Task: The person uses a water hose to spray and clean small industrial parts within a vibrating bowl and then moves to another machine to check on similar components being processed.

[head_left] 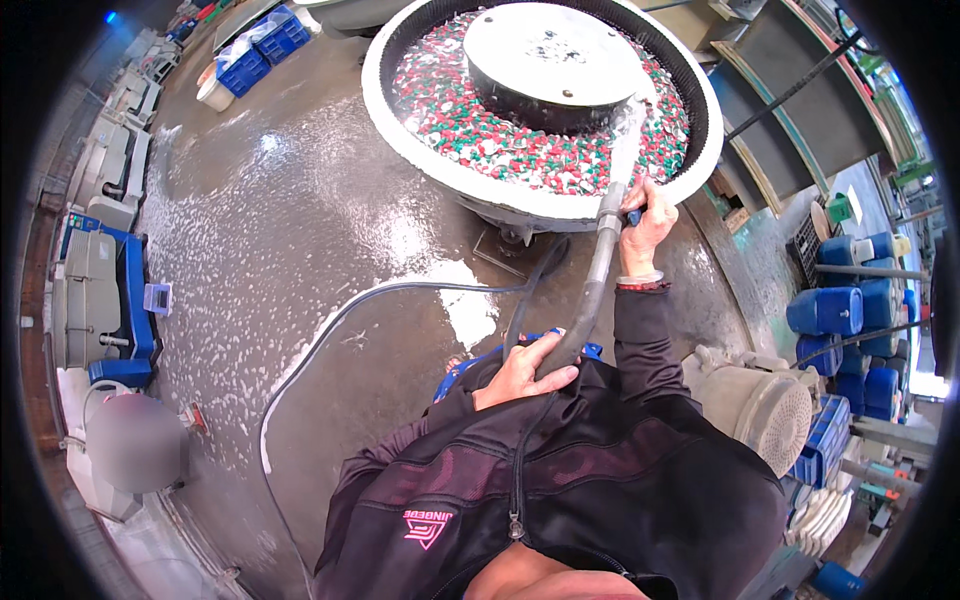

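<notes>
A thick grey hose (597, 270) runs up from my waist toward a large round tub (545, 207) with a thick white rim. My left hand (525, 372) wraps round the hose close to my body. Near the hose's far end, my right hand (650, 225) grips its nozzle by a small blue handle, partly hidden by the fingers. Whitish water (626, 140) streams from the nozzle into the tub. Many small red, green and white pieces (450, 115) fill the tub around a raised black centre drum with a round white top (520, 65).
A thin dark hose (400, 287) curves across the wet, foam-specked floor (240, 220). Blue crates (243, 72) stand far left, and machines (92, 300) line the left side. At right are blue barrels (825, 312), a round perforated machine part (780, 425) and wooden-edged panels (765, 150).
</notes>
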{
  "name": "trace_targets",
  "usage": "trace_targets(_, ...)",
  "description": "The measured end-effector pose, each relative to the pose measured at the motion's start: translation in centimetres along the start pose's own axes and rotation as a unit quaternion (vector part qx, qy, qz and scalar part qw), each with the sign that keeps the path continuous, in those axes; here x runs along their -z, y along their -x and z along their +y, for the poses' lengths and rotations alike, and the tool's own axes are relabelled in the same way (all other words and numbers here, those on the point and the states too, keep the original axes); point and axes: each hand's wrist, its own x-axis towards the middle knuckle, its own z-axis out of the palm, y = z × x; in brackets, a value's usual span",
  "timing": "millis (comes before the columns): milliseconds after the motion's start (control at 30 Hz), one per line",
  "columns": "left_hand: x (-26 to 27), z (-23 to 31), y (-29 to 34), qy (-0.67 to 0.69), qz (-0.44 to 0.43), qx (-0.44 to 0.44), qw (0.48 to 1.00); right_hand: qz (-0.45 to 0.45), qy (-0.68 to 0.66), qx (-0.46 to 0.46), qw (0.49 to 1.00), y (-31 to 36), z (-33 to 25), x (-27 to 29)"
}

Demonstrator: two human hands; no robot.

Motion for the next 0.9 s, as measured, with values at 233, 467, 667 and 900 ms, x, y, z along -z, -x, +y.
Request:
trace_targets(233,0.2,-1.1,0.4,-0.080,0.087,-0.014,0.993,-0.016,-0.030,-0.022,0.999,0.3,1.7,-1.6)
trace_targets(467,1.1,-0.7,1.1,-0.057,0.107,-0.025,0.992,-0.044,0.042,0.011,0.998,1.3,3.7,-2.6)
trace_targets(667,1.8,-1.4,1.0,-0.024,0.138,0.022,0.990,-0.054,0.022,-0.048,0.997,2.1,5.8,-4.1)
trace_targets(900,2.8,-2.5,1.6,0.001,0.167,0.003,0.986,-0.053,-0.033,-0.102,0.993,2.6,7.6,-6.7)
